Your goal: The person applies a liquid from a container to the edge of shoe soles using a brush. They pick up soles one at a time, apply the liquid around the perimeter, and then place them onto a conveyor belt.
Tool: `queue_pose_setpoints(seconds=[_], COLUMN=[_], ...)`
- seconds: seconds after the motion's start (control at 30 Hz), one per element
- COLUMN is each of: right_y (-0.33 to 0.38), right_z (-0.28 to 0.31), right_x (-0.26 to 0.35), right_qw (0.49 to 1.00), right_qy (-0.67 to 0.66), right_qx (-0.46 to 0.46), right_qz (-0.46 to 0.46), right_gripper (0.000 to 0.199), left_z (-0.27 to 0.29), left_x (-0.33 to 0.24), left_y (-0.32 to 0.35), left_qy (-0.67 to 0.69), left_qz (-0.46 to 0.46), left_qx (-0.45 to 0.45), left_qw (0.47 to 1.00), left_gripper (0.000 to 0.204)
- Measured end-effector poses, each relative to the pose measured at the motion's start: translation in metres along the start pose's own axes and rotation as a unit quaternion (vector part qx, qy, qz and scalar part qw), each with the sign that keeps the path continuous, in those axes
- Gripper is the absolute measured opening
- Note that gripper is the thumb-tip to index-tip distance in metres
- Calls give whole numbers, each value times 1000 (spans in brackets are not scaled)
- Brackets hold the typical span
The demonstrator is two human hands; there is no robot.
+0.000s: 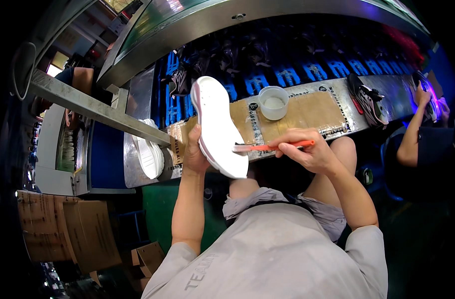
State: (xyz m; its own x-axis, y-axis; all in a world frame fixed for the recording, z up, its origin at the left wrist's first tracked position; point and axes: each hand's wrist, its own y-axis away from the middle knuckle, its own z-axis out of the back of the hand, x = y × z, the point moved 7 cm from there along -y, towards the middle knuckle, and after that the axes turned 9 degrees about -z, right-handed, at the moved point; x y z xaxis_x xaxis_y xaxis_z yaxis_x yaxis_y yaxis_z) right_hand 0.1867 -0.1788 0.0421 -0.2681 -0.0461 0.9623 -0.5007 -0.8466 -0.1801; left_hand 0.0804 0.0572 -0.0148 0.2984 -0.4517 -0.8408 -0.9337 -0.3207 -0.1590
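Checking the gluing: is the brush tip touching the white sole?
Touching. The head view shows the brush bristles lying on the white sole, with no gap.

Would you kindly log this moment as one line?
left hand: holds white shoe sole | right hand: orange brush on sole

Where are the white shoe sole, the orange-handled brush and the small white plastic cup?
White shoe sole (216, 124), head view, middle of its flat face.
Orange-handled brush (287, 145), head view, on the handle.
Small white plastic cup (274, 103), head view, on its rim and contents.
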Motion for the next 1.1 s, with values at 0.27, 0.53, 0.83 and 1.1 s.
queue_pose_setpoints(seconds=[0.27,0.53,0.83,1.1], right_y=[20,8,-23,0], right_z=[-18,-23,-22,52], right_x=[9,-4,-24,-88], right_qw=[996,963,922,936], right_qy=[-20,-205,-358,-160], right_qx=[-12,-85,-97,-312], right_qz=[-80,-151,-113,-44], right_gripper=[18,32,35,32], left_z=[16,-8,-25,96], left_x=[-27,-26,-2,58], left_y=[-16,-10,-12,50], left_qy=[-108,-236,-134,30], left_qz=[-128,-219,-173,21], left_qx=[-40,-12,-6,-269], left_qw=[985,947,976,963], left_gripper=[83,98,98,50])
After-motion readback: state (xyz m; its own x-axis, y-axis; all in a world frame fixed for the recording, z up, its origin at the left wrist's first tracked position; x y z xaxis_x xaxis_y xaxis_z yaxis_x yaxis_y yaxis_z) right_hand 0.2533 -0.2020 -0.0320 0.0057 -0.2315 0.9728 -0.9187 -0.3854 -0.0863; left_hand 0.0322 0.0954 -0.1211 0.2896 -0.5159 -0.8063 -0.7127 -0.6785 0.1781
